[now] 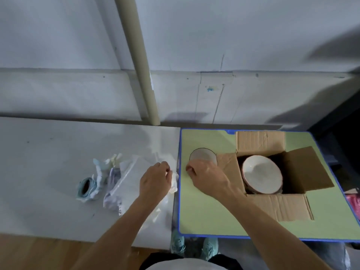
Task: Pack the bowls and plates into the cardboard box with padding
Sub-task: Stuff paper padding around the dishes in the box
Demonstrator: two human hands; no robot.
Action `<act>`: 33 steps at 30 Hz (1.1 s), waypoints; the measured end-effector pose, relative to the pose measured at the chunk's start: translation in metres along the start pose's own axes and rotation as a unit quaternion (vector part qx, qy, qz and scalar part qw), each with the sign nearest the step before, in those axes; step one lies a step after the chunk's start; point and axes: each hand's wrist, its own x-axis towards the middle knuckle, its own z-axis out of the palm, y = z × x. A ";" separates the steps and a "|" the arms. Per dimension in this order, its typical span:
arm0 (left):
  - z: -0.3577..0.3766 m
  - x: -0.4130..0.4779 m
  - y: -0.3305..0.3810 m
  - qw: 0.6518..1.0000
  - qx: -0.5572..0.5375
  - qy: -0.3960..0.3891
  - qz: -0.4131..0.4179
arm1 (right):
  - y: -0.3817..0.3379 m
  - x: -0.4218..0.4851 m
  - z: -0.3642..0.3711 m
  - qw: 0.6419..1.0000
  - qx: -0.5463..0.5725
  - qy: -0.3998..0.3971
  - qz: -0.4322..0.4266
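An open cardboard box (303, 172) stands on the green table (204, 211), with a white plate (262, 174) on top of a stack inside it. A small white bowl (202, 155) stands just left of the box, against its left flap. My right hand (206, 177) covers the bowl's near rim, its fingers curled round that edge. My left hand (155, 180) pinches a white padding sheet (174, 181) at the right edge of the white table (48, 162).
More crumpled plastic and foam wrapping (115, 184) and a pale blue roll of tape (85, 189) lie on the white table. A beige pole (140, 61) leans against the wall behind. My feet in teal shoes (209, 248) show below the tables.
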 end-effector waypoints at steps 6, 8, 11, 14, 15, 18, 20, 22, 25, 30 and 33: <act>-0.009 -0.011 -0.069 0.996 0.044 0.000 -0.073 | -0.022 0.024 0.041 0.991 0.019 -0.123 0.042; -0.009 -0.008 -0.088 0.989 0.085 -0.049 -0.111 | -0.027 0.032 0.055 0.986 0.040 -0.152 0.055; -0.006 -0.002 -0.114 0.975 0.091 -0.122 -0.163 | -0.036 0.045 0.075 0.982 0.047 -0.171 0.056; 0.000 0.002 -0.127 0.970 0.075 -0.150 -0.177 | -0.043 0.059 0.093 0.984 0.025 -0.160 0.069; 0.001 0.002 -0.128 0.970 0.079 -0.145 -0.176 | -0.045 0.062 0.098 0.984 0.018 -0.158 0.079; -0.001 0.001 -0.130 0.975 0.108 -0.090 -0.172 | -0.046 0.067 0.108 0.983 -0.009 -0.153 0.098; -0.005 0.001 -0.130 0.980 0.081 -0.054 -0.172 | -0.045 0.068 0.113 0.984 -0.009 -0.149 0.101; -0.012 0.002 -0.130 0.983 0.047 -0.042 -0.173 | -0.044 0.067 0.115 0.985 -0.007 -0.142 0.099; -0.022 0.002 -0.131 0.987 0.011 -0.029 -0.160 | -0.045 0.066 0.115 0.988 -0.010 -0.121 0.095; -0.048 0.007 -0.128 0.980 -0.123 -0.013 -0.157 | -0.052 0.064 0.098 0.992 0.034 -0.060 0.101; -0.064 0.014 -0.119 0.969 -0.190 -0.005 -0.156 | -0.057 0.061 0.070 0.985 0.112 -0.031 0.125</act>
